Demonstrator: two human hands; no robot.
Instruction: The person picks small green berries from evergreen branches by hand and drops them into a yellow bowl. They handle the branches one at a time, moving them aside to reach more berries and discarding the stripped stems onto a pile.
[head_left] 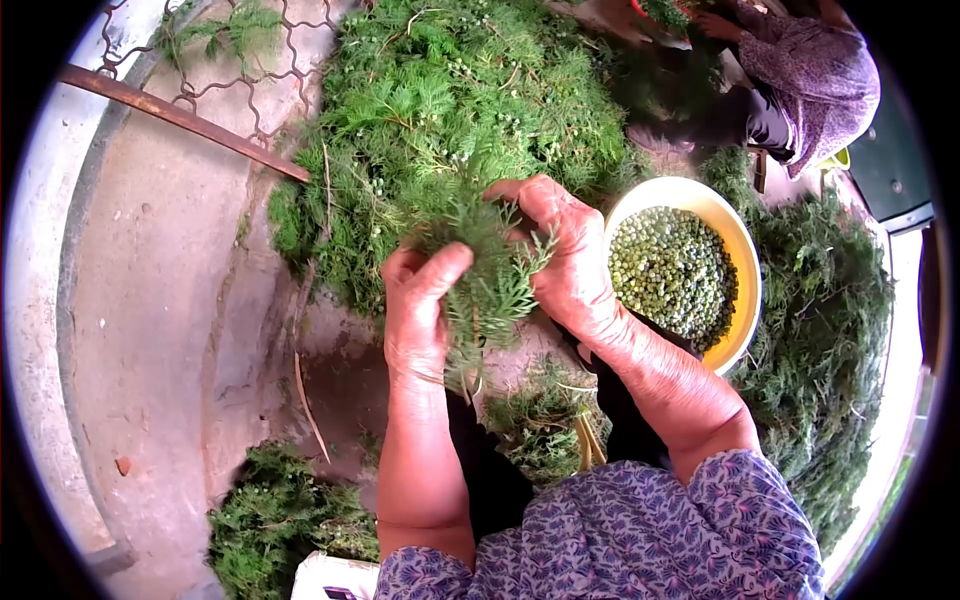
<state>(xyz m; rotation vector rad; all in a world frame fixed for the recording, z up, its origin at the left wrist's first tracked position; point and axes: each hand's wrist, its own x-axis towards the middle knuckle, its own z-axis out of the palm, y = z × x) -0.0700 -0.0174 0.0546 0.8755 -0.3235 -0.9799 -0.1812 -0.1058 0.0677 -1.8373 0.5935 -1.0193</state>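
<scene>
Both hands are at one sprig, out in front of the body and above the floor. On its left side the left hand grips it, thumb laid over the fronds and fingers folded beneath. The right hand is curled against the upper right side; fronds cover part of its fingertips, so I cannot tell whether they are closed on anything.

By its look the sprig should be light and springy: soft, flat fronds on a thin, somewhat stiffer stem. It would likely bend rather than snap, and bits could shed if squeezed hard. The surest hold is probably low on the stem, where the foliage thins, leaving the fronds free.

Its long axis runs roughly along the line between lap and heap. The narrower end appears to point back toward the lap, between the knees, and the leafy mass points away, with one fan of fronds splaying right beneath the right hand. Where the far tips end is hard to tell against the green of the heap.

Just beside the right wrist stands a yellow tub holding small green berries. Another person sits at the upper right.
</scene>
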